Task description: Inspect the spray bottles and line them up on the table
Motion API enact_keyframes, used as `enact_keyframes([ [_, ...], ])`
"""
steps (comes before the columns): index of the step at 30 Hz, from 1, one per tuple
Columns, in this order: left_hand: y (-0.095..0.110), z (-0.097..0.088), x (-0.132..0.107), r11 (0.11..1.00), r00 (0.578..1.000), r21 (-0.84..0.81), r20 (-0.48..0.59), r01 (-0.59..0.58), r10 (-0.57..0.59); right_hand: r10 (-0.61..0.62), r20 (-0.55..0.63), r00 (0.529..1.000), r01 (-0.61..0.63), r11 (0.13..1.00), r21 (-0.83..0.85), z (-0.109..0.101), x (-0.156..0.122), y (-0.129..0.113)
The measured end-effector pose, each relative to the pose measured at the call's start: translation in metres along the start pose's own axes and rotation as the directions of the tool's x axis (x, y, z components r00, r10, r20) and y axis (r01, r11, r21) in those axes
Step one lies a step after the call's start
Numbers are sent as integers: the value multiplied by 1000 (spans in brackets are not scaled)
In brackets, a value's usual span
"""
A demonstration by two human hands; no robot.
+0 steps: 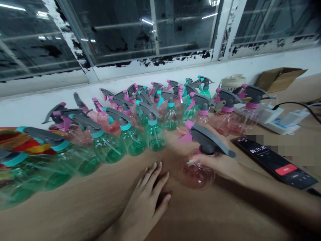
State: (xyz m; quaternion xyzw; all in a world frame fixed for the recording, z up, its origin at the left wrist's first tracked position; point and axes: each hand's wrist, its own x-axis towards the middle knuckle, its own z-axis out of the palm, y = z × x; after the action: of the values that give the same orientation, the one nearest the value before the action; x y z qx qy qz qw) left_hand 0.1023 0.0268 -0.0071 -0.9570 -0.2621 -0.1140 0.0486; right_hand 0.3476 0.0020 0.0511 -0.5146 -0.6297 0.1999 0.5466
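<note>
My right hand is wrapped round the neck of a pink spray bottle with a grey trigger head and a pink nozzle; the bottle stands on the wooden table. My left hand lies flat on the table just left of that bottle, fingers stretched out and holding nothing. Behind both hands stand several green spray bottles and pink spray bottles in rows along the wall.
A phone showing a running timer lies to the right of the held bottle. A white power strip with a black cable, a cardboard box and a cream jar sit at the back right. Striped cloth lies far left.
</note>
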Motion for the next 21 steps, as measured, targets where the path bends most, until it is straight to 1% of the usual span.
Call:
enact_keyframes([
  [3,0,0,0,1000,1000,-6,9,-3,3,41,27,999,-41,999,14,-2,1,-6],
  [4,0,0,0,1000,1000,-8,11,-3,3,46,29,999,-46,999,-6,-3,2,-8],
  [7,1,1,0,1000,1000,-16,10,3,-3,37,24,999,-35,996,-84,-9,-1,-10],
  [11,2,1,0,1000,1000,-25,16,6,-6,-6,-13,1000,3,978,-209,-21,-16,-3],
  [15,2,3,1,1000,1000,-29,3,12,-12,29,23,999,-19,929,-369,-31,-35,3],
  [18,1,6,1,999,1000,-37,-27,13,-14,59,32,998,-40,910,-413,-29,-45,3],
  [21,0,9,1,999,999,-42,-44,13,-14,61,12,998,-51,915,-401,-23,-46,4],
])
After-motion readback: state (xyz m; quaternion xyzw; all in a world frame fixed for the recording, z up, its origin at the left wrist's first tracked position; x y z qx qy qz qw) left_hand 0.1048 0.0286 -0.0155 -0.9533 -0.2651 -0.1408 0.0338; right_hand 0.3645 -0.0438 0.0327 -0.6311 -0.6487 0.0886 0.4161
